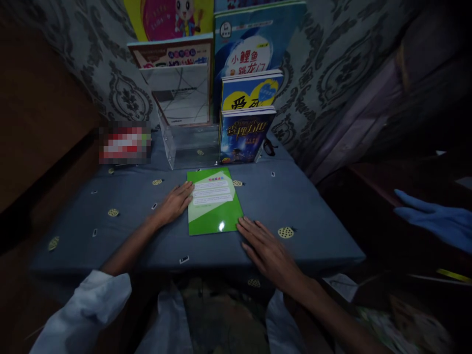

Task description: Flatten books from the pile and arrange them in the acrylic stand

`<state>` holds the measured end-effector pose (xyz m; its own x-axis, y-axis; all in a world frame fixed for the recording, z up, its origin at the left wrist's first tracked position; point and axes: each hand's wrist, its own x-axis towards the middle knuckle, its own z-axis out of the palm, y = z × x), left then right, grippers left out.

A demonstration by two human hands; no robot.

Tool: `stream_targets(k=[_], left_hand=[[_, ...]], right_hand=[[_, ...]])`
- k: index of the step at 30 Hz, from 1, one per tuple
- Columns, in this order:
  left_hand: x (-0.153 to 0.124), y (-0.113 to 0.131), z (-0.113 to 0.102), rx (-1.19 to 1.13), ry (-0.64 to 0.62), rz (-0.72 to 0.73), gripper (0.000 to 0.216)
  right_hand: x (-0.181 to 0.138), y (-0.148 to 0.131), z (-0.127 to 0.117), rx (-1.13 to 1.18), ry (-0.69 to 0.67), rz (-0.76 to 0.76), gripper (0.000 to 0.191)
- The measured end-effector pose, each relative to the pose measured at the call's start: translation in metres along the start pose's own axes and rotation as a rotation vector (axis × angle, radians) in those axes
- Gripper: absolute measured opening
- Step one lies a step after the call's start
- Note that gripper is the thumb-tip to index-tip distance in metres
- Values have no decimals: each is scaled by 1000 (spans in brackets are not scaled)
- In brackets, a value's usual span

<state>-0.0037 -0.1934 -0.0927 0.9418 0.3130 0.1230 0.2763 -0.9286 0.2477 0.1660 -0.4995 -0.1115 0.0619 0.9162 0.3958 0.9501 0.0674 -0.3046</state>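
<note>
A thin green booklet (pixel 214 204) lies flat on the blue-grey cloth of the small table (pixel 313 231), its back cover with a white text panel facing up. My left hand (pixel 175 202) rests flat on the cloth, fingers stretched out, fingertips touching the booklet's left edge. My right hand (pixel 267 251) lies open and flat just below the booklet's lower right corner, fingertips at its edge. Neither hand holds anything.
A clear acrylic book stand (pixel 184 142) at the table's back holds several children's books; a dark blue book (pixel 245 133) stands in front. A blurred red-white box (pixel 124 143) sits at back left. A blue-gloved hand (pixel 438 221) of another person reaches in at right.
</note>
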Motion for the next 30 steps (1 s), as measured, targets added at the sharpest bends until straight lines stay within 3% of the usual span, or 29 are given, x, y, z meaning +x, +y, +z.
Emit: stream_targets(k=[7, 14, 19, 23, 30], left_hand=[[-69, 36, 0, -2, 5, 125, 49], [-83, 48, 4, 16, 76, 127, 45], [-81, 47, 8, 38, 122, 147, 46], [-81, 49, 10, 61, 119, 137, 43], [-79, 52, 10, 53, 163, 135, 40]], right_hand=[[0, 1, 2, 24, 11, 9, 58], [12, -1, -6, 0, 6, 23, 40], [66, -28, 5, 141, -72, -40, 41], [120, -44, 29, 225, -270, -76, 53], [172, -18, 51, 148, -371, -83, 59]])
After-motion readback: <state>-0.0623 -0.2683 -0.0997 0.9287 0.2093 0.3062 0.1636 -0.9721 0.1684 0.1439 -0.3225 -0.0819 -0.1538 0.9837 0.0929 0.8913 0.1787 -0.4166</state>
